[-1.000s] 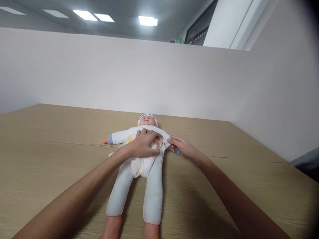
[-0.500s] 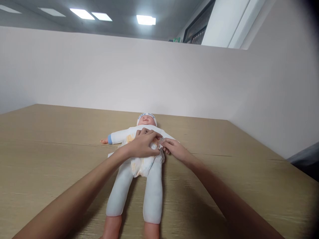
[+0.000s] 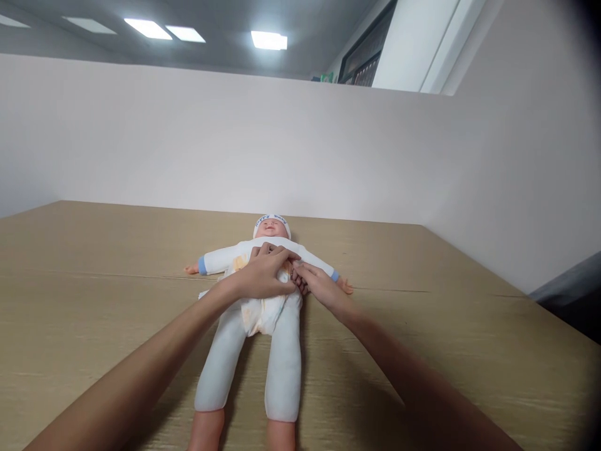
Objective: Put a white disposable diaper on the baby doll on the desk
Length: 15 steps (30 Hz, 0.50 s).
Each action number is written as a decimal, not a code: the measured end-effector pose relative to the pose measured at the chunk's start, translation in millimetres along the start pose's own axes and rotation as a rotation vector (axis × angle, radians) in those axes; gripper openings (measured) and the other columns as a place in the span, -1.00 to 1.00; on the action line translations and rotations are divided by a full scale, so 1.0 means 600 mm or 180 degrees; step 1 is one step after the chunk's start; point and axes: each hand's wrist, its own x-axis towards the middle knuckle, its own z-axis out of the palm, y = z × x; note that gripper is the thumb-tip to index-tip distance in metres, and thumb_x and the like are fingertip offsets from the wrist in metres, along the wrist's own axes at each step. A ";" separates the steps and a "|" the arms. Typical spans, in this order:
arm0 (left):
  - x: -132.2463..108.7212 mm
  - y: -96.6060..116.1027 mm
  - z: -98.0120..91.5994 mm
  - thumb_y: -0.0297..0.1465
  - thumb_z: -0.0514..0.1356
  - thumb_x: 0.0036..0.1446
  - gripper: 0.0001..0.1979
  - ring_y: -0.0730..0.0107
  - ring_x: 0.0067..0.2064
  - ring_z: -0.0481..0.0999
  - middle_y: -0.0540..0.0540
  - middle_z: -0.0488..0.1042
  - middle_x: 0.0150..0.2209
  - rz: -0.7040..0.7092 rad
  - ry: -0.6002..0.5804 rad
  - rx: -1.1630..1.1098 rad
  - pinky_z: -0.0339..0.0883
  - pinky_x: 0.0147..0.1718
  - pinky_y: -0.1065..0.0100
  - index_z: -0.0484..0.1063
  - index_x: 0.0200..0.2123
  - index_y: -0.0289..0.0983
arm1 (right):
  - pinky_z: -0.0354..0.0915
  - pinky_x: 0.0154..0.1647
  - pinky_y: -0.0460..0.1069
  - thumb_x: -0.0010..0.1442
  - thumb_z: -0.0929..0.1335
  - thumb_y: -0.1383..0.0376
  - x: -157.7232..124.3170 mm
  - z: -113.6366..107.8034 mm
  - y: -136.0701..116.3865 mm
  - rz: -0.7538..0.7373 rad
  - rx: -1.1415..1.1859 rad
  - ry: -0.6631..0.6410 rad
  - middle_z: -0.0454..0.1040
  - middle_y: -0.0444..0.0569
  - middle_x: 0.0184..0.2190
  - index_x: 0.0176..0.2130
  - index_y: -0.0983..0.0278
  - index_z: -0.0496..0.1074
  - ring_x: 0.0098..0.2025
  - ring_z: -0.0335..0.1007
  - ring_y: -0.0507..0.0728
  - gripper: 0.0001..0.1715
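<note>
A doll (image 3: 283,382) in a white suit with blue cuffs and a lettered white headband lies on its back, feet toward me. Around its hips is a white diaper (image 3: 257,315) with pale orange patches. Across the diaper's front rests my left hand (image 3: 265,274), its thumb and index finger spread apart and the other fingers bent over the upper part. At the diaper's side on the right, my right hand (image 3: 315,282) has its fingers curled in a pinch on the edge, close to my left fingertips. What lies between those fingertips is mostly hidden.
The doll lies on a wide wooden table (image 3: 117,357) with a seam running across it. A pale partition wall (image 3: 211,138) rises behind the far edge, and another stands at the right. Something dark (image 3: 570,291) shows past the table's right edge.
My right hand has shifted slightly left, nearer to my left fingers, and the doll's hand on that side has come into sight. The whole view has moved a little.
</note>
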 end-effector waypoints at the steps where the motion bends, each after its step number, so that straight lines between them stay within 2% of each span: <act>1: 0.001 0.000 -0.001 -0.27 0.26 0.15 -0.53 -0.16 0.26 0.28 -0.08 0.56 0.17 -0.0015 -0.0010 0.0003 0.06 0.31 -0.18 0.46 0.15 -0.09 | 0.32 -0.30 0.03 0.35 0.26 -0.25 -0.002 0.000 -0.001 -0.0019 -0.0012 0.0035 0.41 -0.12 -0.45 -0.37 0.18 0.38 -0.40 0.33 0.11 -0.38; 5: 0.009 0.002 0.001 -0.12 0.15 0.33 -0.66 -0.17 0.20 0.35 -0.07 0.64 0.07 -0.0246 0.0140 -0.0121 0.13 0.26 -0.18 0.54 0.06 -0.09 | 0.34 -0.17 0.05 0.40 0.24 -0.22 -0.011 -0.012 -0.009 -0.0193 -0.0135 0.0342 0.44 -0.10 -0.43 -0.35 0.17 0.44 -0.30 0.36 0.15 -0.40; 7: 0.017 0.003 0.005 -0.06 0.14 0.35 -0.67 -0.16 0.17 0.40 -0.04 0.68 0.01 -0.0429 0.0273 -0.0155 0.19 0.23 -0.13 0.59 -0.03 -0.08 | 0.33 -0.13 0.05 0.41 0.24 -0.19 -0.013 -0.023 -0.012 -0.0307 -0.0181 0.0515 0.47 -0.09 -0.39 -0.32 0.18 0.47 -0.26 0.38 0.16 -0.43; 10: 0.030 0.005 0.012 -0.21 0.23 0.24 -0.78 -0.18 0.15 0.44 -0.05 0.70 -0.03 -0.0596 0.0398 -0.0034 0.24 0.19 -0.13 0.60 -0.11 -0.09 | 0.34 -0.16 0.03 0.43 0.20 -0.17 -0.009 -0.041 -0.011 -0.0446 -0.0138 0.0688 0.51 -0.06 -0.33 -0.26 0.19 0.50 -0.26 0.40 0.14 -0.41; 12: 0.037 0.006 0.016 -0.32 0.24 0.15 -0.77 -0.22 0.16 0.45 -0.07 0.70 -0.02 -0.0624 0.0414 0.0031 0.21 0.21 -0.19 0.60 -0.12 -0.11 | 0.34 -0.20 0.02 0.44 0.18 -0.17 -0.005 -0.050 -0.009 -0.0512 -0.0101 0.0750 0.50 -0.05 -0.33 -0.25 0.20 0.50 -0.29 0.39 0.13 -0.40; 15: 0.038 0.009 0.014 -0.38 0.23 0.13 -0.73 -0.22 0.17 0.46 -0.08 0.69 -0.01 -0.0602 0.0415 0.0005 0.22 0.22 -0.20 0.60 -0.09 -0.11 | 0.33 -0.23 0.02 0.44 0.20 -0.17 -0.005 -0.055 -0.007 -0.0586 -0.0165 0.0775 0.48 -0.07 -0.38 -0.26 0.20 0.50 -0.33 0.37 0.12 -0.41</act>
